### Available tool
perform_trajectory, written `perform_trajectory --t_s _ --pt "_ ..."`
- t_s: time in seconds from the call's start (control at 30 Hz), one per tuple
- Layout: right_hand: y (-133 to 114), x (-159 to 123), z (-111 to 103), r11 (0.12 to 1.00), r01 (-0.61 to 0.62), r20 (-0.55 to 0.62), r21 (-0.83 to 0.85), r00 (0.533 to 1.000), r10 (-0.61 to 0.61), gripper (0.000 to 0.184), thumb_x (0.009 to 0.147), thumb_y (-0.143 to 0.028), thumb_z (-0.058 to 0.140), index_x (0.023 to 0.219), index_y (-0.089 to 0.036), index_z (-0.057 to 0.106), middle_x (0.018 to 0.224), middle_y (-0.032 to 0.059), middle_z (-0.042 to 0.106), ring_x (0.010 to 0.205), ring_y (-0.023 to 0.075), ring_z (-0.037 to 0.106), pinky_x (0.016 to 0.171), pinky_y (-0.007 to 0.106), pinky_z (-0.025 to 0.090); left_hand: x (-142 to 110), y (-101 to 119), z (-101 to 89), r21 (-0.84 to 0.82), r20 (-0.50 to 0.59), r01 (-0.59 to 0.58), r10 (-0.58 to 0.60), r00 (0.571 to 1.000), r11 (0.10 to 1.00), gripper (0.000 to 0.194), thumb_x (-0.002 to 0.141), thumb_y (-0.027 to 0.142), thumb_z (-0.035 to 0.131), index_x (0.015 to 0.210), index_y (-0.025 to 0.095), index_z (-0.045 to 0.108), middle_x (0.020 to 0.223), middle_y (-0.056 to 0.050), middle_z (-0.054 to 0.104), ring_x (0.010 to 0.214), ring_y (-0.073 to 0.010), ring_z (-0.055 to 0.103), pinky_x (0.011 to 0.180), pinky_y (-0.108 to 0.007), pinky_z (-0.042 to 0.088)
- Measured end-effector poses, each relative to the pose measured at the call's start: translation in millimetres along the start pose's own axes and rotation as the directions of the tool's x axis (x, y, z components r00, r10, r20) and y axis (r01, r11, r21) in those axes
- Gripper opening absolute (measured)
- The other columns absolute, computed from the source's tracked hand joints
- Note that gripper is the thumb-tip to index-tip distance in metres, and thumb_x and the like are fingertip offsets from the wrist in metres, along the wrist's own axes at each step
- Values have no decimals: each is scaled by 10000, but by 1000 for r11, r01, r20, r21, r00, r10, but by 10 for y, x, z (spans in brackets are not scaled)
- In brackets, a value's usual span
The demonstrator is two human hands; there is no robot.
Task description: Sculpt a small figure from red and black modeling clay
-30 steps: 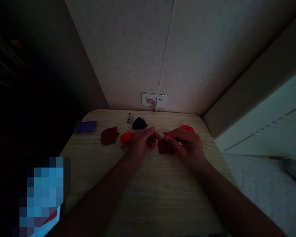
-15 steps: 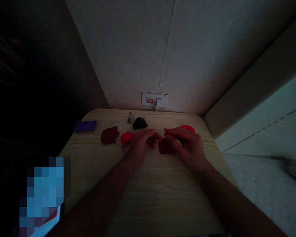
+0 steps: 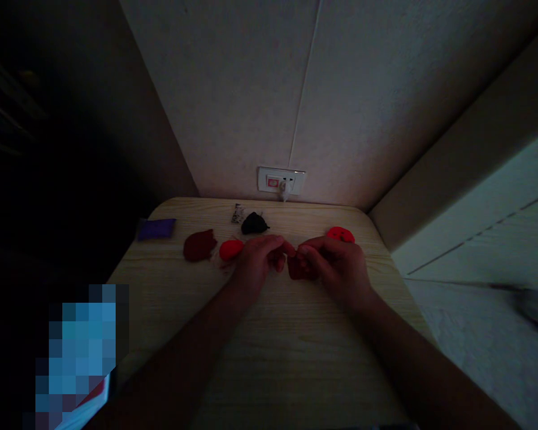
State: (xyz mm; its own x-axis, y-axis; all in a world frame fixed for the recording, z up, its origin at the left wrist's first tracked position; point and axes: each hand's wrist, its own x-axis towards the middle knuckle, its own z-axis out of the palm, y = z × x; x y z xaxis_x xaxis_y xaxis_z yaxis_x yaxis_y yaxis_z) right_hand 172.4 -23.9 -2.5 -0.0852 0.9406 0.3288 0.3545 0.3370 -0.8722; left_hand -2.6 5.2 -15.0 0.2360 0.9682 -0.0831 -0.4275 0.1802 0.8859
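Observation:
In dim light, my left hand (image 3: 256, 258) and my right hand (image 3: 336, 263) meet fingertip to fingertip over a light wooden table (image 3: 269, 346). Both pinch a dark red soft piece (image 3: 298, 270) that lies between them on the table. A bright red lump (image 3: 230, 249) sits just left of my left hand. Another bright red lump (image 3: 340, 234) lies behind my right hand.
A dark red flat piece (image 3: 199, 245), a purple piece (image 3: 156, 229) at the table's left edge, a black lump (image 3: 253, 224) and a small wrapper (image 3: 237, 214) lie further back. A wall socket (image 3: 280, 180) is behind the table. A white surface (image 3: 484, 334) borders the right.
My right hand's fingers have curled in closer to my left fingertips over the dark red piece. The other pieces have not moved.

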Motion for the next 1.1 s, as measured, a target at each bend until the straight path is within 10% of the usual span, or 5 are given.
perform_trajectory --t_s 0.27,0.8,1.1 --pt "84 4 -6 995 100 -40 -20 994 -101 171 921 -260 757 1085 -230 793 995 75 806 862 211 771 791 340 629 -6 -24 -11 35 33 -1 0 999 999 233 769 368 717 703 147 753 709 -48 697 548 -115 510 523 -272 360" --pt "16 17 -3 1000 13 -49 8 999 -13 151 916 -336 765 931 -196 817 796 54 802 677 179 737 614 273 585 -10 -31 -8 57 34 -9 7 999 998 247 776 377 701 689 148 737 674 -39 660 548 -118 500 520 -277 362" --pt "-39 41 -54 976 161 -2 -145 987 -162 128 958 -273 708 973 -229 827 849 49 805 736 192 725 685 314 581 7 -60 -26 155 129 -8 -13 992 988 280 816 429 743 727 164 759 576 2 586 537 -115 455 543 -278 325"
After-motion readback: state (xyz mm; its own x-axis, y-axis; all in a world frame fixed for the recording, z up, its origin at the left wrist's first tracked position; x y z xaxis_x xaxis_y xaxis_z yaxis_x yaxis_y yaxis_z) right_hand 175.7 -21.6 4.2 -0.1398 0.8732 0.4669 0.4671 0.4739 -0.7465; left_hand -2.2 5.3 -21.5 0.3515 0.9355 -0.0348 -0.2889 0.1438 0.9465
